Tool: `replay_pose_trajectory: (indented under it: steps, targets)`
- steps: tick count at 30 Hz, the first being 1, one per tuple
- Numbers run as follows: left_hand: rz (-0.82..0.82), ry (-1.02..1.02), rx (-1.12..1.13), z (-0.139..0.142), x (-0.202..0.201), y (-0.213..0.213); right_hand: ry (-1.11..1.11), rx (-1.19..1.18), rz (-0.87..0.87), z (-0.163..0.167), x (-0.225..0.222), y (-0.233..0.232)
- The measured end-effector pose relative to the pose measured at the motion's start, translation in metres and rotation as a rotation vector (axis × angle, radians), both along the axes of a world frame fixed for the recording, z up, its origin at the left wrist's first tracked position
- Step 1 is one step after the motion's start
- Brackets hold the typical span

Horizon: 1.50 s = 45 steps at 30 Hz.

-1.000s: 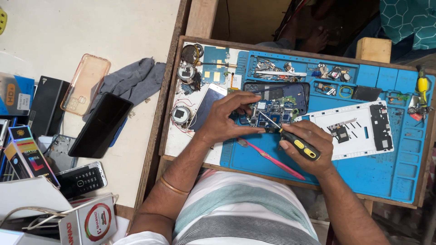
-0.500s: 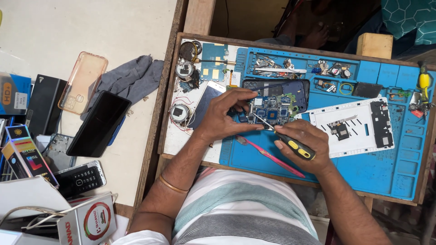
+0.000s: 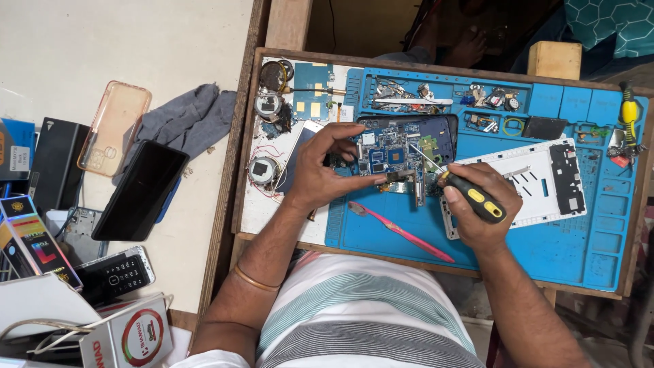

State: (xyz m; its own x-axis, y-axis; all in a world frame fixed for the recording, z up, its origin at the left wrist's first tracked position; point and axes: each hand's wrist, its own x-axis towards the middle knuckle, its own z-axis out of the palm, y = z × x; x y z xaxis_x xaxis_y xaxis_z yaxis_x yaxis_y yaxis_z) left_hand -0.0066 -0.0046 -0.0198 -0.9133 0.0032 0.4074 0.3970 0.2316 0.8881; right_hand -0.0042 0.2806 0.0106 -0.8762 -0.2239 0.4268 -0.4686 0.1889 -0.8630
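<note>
Slanting up-left, the screwdriver (image 3: 455,182) — clenched in the right hand (image 3: 477,204) — meets the circuit board (image 3: 395,155) the left hand (image 3: 323,170) pinches.

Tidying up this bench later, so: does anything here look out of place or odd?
A pink toothbrush lies slantwise on the blue mat, among electronics parts, just below the opened phone the left hand steadies and the right hand works with a screwdriver.

Around the circuit board (image 3: 398,153): a pink toothbrush (image 3: 398,232) lies just below, a white phone frame (image 3: 528,184) blocks the right, parts trays crowd above; bare blue mat (image 3: 545,249) lies open lower right.
</note>
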Motion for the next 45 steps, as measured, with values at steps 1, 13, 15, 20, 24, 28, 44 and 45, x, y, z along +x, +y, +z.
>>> replay_pose_trajectory:
  steps: [1,13,15,20,24,28,44,45]
  targets:
    - [-0.006,0.007,0.003,0.000,0.000,0.001,-0.002,-0.004,0.002,0.000,0.000,0.000]
    - [-0.043,-0.023,0.095,0.001,0.003,0.001,-0.346,-0.279,0.027,-0.004,-0.006,-0.006]
    - [-0.069,-0.023,0.103,0.002,0.002,0.002,-0.378,-0.189,0.080,-0.006,-0.004,-0.007]
    - [-0.173,-0.093,0.121,0.004,0.000,0.001,-0.505,-0.256,0.105,-0.008,-0.003,-0.009]
    - [-0.232,-0.169,0.314,-0.001,0.000,0.000,-0.456,-0.273,0.032,-0.007,-0.006,-0.007]
    - [-0.273,-0.197,0.447,-0.008,-0.002,-0.002,-0.430,-0.277,0.006,-0.007,-0.007,-0.006]
    - [-0.314,-0.312,0.548,-0.018,-0.006,-0.004,-0.332,-0.208,-0.009,-0.008,-0.006,-0.003]
    - [-0.313,-0.314,0.550,-0.018,-0.006,-0.004,-0.333,-0.208,-0.008,-0.008,-0.006,-0.002]
